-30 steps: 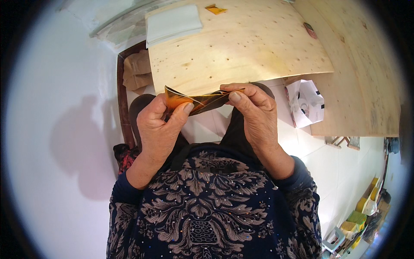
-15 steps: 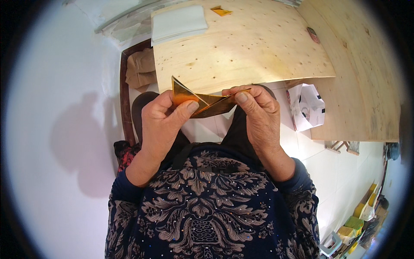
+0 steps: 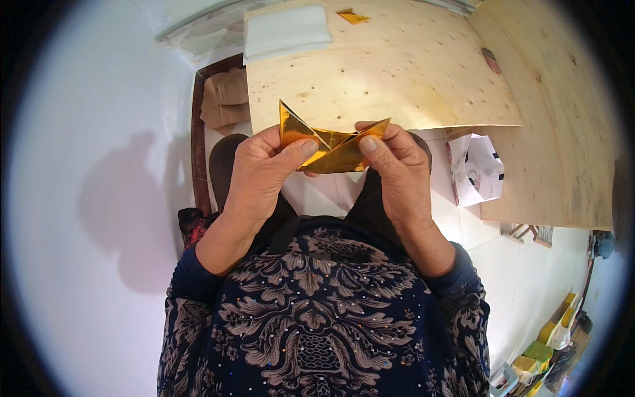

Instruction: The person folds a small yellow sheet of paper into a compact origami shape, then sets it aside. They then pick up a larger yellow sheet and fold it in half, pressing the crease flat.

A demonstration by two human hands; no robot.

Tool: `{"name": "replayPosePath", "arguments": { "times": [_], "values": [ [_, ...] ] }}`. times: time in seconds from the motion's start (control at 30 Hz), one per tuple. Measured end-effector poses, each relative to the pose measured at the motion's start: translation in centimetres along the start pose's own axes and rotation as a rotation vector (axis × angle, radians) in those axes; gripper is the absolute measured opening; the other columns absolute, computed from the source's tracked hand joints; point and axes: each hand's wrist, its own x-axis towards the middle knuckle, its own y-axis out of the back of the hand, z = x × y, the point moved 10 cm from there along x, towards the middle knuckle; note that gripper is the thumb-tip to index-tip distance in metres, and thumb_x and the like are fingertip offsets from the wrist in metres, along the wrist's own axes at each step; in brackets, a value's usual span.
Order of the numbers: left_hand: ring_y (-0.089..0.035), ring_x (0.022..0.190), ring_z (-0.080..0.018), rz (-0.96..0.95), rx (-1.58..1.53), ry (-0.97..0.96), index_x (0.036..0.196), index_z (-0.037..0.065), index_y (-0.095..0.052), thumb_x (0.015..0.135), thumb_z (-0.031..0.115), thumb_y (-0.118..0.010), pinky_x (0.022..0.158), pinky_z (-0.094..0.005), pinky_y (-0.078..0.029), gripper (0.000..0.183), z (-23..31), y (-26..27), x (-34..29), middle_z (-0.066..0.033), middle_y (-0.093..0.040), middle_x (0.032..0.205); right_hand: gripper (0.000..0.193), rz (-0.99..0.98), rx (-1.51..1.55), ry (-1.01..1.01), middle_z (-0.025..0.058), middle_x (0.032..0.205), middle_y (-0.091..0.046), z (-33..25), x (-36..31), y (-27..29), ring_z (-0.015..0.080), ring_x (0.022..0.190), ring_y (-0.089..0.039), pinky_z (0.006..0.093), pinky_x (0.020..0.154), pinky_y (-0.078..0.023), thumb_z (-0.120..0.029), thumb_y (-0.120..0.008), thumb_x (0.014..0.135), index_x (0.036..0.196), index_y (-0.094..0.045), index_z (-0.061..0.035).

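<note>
Your left hand and right hand pinched the folded gold paper. Lengthwise it ran left-to-right, peaked ends aimed away from you.

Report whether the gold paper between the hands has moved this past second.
Yes: against the wooden board, the gold paper has shifted up the picture, its left tip now overlapping more of it.

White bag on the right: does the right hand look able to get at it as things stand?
Probably not right away: the right hand pinches the folded gold paper, and the right knee shows between that hand and the white bag.
</note>
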Motion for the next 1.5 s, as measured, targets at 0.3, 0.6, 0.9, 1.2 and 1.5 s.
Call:
{"name": "replayPosePath", "arguments": {
  "times": [0.3,0.6,0.9,1.2,1.5],
  "values": [
    [-0.063,0.07,-0.0105,0.01,-0.008,0.162,0.104,-0.004,-0.064,0.089,0.019,-0.065,0.059,-0.0207,-0.051,0.027,-2.0,0.0,0.7,-0.0092,-0.068,0.089,0.025,0.023,-0.087,-0.143,0.004,0.09,-0.068,2.4,0.4,0.0,0.0074,0.076,-0.06,0.0208,0.064,-0.051,-0.019,-0.068,0.089,0.103,-0.067,0.0011],
    [-0.063,0.068,-0.0112,-0.089,0.201,0.223,0.109,-0.001,-0.06,0.085,0.014,-0.069,0.058,-0.0221,-0.052,0.03,-2.8,0.0,1.1,-0.009,-0.066,0.091,0.025,0.049,-0.078,-0.159,0.0036,0.089,-0.068,3.4,0.9,0.3,0.0067,0.073,-0.059,0.02,0.062,-0.05,-0.021,-0.068,0.089,0.103,-0.067,0.0002],
    [-0.06,0.062,-0.0101,-0.011,0.231,0.287,0.104,0.0,-0.059,0.083,0.011,-0.069,0.056,-0.0214,-0.048,0.026,-7.3,2.9,4.5,-0.0058,-0.064,0.079,0.034,0.134,-0.072,-0.309,0.007,0.081,-0.064,8.8,2.6,3.1,0.0103,0.067,-0.061,0.0212,0.058,-0.049,-0.016,-0.067,0.088,0.114,-0.055,0.0037],
    [-0.064,0.068,-0.0185,0.204,0.6,0.393,0.128,-0.008,-0.045,0.074,0.012,-0.073,0.058,-0.0304,-0.051,0.064,-16.0,9.6,14.8,-0.0117,-0.065,0.081,0.069,0.131,-1.152,-0.201,0.0111,0.071,-0.067,17.0,14.4,5.8,0.0241,0.065,-0.067,0.0344,0.06,-0.052,-0.027,-0.075,0.076,0.131,-0.043,-0.0009],
    [-0.034,0.134,-0.0304,0.054,1.564,-0.326,0.137,0.004,-0.043,0.073,0.027,-0.075,0.108,-0.0475,-0.028,0.075,-12.8,5.7,14.1,-0.0187,-0.035,0.144,0.061,0.073,-1.557,0.102,0.0157,0.115,-0.062,14.7,14.7,3.8,0.0291,0.109,-0.058,0.0454,0.089,-0.044,-0.028,-0.071,0.077,0.129,-0.049,-0.0042]
  ]
}}
